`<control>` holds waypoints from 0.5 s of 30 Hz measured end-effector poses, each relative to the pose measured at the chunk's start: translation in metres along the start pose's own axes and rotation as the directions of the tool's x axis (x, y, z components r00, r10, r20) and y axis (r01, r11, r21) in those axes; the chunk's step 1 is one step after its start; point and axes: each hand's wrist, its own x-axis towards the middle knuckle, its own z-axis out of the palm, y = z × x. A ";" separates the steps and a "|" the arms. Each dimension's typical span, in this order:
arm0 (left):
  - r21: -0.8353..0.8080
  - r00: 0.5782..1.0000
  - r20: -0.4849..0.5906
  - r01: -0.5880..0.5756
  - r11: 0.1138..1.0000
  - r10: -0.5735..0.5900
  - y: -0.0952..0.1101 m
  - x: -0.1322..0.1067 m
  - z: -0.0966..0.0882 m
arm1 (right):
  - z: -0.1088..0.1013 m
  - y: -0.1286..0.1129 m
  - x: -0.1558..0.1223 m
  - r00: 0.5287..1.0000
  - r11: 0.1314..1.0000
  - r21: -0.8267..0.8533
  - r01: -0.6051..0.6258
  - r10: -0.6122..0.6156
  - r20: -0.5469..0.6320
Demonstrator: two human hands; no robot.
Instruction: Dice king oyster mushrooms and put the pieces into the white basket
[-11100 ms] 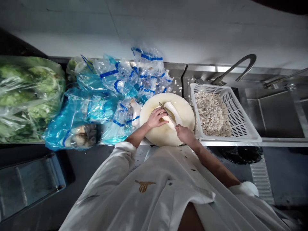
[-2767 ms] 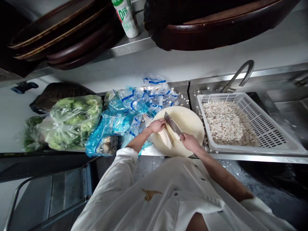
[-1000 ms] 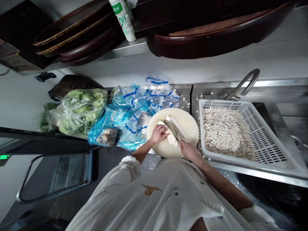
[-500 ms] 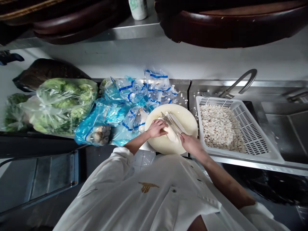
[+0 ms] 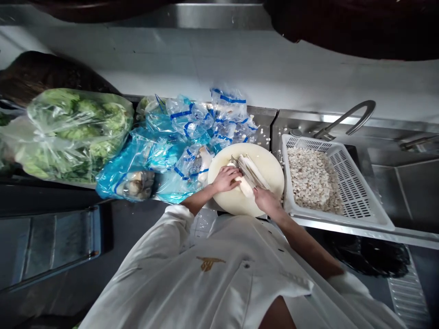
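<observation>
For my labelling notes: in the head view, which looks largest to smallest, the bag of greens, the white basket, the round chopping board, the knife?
1. bag of greens
2. white basket, nearly as large
3. round chopping board
4. knife

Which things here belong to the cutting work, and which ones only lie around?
In use: left hand steadying the pale sliced mushroom; right hand gripping the steel cleaver; round cream cutting board; white plastic basket of diced pieces.
Lying about: blue plastic bags; clear bag of green lettuce; curved steel tap.
</observation>
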 end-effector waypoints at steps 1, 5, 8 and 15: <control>-0.004 1.000 -0.012 0.006 1.000 -0.006 0.000 0.000 0.001 | 0.001 -0.003 0.003 1.000 1.000 -0.004 -0.015 0.015 0.012; -0.022 1.000 -0.019 -0.016 1.000 0.015 -0.002 -0.002 -0.003 | -0.003 -0.004 0.003 1.000 1.000 -0.013 -0.010 0.010 -0.011; -0.046 0.999 -0.021 -0.032 0.998 0.032 -0.003 -0.004 -0.004 | -0.006 0.002 -0.009 0.998 1.000 -0.011 0.016 -0.017 -0.060; -0.071 0.999 -0.039 0.003 0.997 -0.006 -0.005 -0.002 0.000 | 0.003 -0.013 0.004 0.997 0.998 0.016 -0.062 0.062 0.036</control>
